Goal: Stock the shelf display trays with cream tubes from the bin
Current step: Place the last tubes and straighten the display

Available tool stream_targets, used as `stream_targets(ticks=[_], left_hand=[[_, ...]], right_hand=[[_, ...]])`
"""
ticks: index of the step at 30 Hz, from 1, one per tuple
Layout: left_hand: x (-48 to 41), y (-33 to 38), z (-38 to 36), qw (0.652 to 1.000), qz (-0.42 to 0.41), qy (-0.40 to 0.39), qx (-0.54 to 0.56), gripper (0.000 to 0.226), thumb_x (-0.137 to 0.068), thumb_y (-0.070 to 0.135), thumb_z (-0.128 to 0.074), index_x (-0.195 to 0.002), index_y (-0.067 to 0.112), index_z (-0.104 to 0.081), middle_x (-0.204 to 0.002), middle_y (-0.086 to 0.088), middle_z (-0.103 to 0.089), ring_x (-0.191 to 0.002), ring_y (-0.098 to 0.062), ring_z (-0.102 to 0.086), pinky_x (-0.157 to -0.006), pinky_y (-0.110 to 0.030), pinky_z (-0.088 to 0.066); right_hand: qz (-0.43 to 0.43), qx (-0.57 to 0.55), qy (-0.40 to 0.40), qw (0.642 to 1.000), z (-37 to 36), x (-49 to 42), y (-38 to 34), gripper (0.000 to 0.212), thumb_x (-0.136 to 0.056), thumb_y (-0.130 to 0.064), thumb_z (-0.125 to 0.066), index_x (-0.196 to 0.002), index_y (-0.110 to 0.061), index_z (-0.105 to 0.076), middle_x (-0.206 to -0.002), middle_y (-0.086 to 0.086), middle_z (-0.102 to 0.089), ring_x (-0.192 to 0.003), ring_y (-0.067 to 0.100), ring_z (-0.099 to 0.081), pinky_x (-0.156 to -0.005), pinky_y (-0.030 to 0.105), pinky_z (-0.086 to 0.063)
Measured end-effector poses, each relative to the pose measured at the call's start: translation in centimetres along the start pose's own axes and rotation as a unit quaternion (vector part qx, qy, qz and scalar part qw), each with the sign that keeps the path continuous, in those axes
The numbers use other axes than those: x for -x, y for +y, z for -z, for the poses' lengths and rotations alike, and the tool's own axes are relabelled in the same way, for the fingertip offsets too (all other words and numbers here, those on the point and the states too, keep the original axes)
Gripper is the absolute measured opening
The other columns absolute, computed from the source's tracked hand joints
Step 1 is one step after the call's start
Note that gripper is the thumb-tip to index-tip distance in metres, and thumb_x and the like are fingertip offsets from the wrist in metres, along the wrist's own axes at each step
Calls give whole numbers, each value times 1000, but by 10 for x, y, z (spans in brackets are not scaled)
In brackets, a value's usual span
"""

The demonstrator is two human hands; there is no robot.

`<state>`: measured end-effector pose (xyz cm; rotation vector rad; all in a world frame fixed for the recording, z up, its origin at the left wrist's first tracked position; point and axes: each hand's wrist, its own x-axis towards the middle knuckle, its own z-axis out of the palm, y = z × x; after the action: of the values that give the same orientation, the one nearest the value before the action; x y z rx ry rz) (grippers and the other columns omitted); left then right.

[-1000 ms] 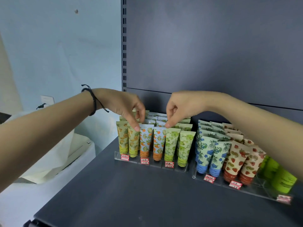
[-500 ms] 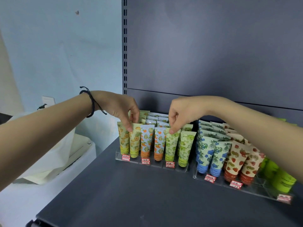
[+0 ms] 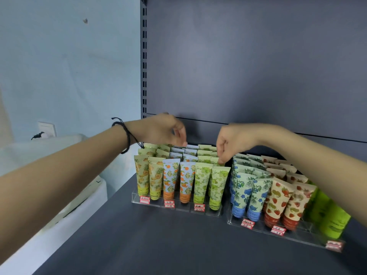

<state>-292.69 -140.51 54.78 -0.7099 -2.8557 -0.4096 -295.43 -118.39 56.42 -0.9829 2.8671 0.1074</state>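
Grey matte shelf board (image 3: 158, 245), dark, from the lower edge of view up to a back panel (image 3: 248, 66) of the same grey; horizontal seam in the panel just above the hands. Slotted metal upright (image 3: 143, 56) at the panel's left edge. Pale blue wall (image 3: 69, 66) left of that, white socket (image 3: 46, 129) low on it with a dark plug. White container (image 3: 83, 197) below and left of the board, partly seen, contents not resolvable.

Two clear trays side by side on the board, close to the back panel: left tray (image 3: 176, 207), right tray (image 3: 297, 235), red-and-white price labels (image 3: 169, 203) on both front lips. Cream tubes (image 3: 185, 181) caps down in rows: pineapple, orange and green grape prints on the left; blue flower, strawberry and plain green on the right.

Hands apart, both over the left tray. Left hand (image 3: 158, 130), black cord bracelet (image 3: 125, 133) at the wrist, curled above the rear rows, fingertips at the top of a back-row tube; blurred, grip or mere touch not decidable. Right hand (image 3: 232, 141) curled, thumb and forefinger pinching the crimped top of a green grape tube (image 3: 213, 160) in the second row of the rightmost lane.
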Motion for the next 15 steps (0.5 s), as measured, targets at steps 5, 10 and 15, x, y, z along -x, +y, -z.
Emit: stream_targets(ticks=[5, 10, 15], left_hand=[[-17, 9, -13, 1000, -9, -15, 12, 15, -86, 41, -63, -82, 27, -69, -86, 13, -68, -77, 2, -58, -66, -12, -37], [-32, 14, -16, 1000, -12, 2, 7, 15, -88, 27, -61, -94, 19, -72, -97, 5, -70, -86, -6, -55, -79, -19, -40], [-42, 24, -24, 1000, -1, -17, -10, 18, -88, 19, -61, -100, 13, -72, -101, 2, -70, -92, -8, -60, -85, -21, -43]], right_hand=[[0, -5, -11, 1000, -2, -1, 0, 20, -78, -36, -76, -81, -17, -75, -82, -1, -71, -70, 9, -57, -62, 20, -43], [-16, -44, 53, 998, 10, -2, 12, 20, -82, -41, -70, -83, -21, -73, -63, -7, -61, -55, 1, -50, -57, 17, -39], [-28, 2, 28, 999, -5, -13, 14, 21, -83, -28, -70, -100, -16, -75, -80, -8, -66, -70, 5, -56, -63, 17, -44]])
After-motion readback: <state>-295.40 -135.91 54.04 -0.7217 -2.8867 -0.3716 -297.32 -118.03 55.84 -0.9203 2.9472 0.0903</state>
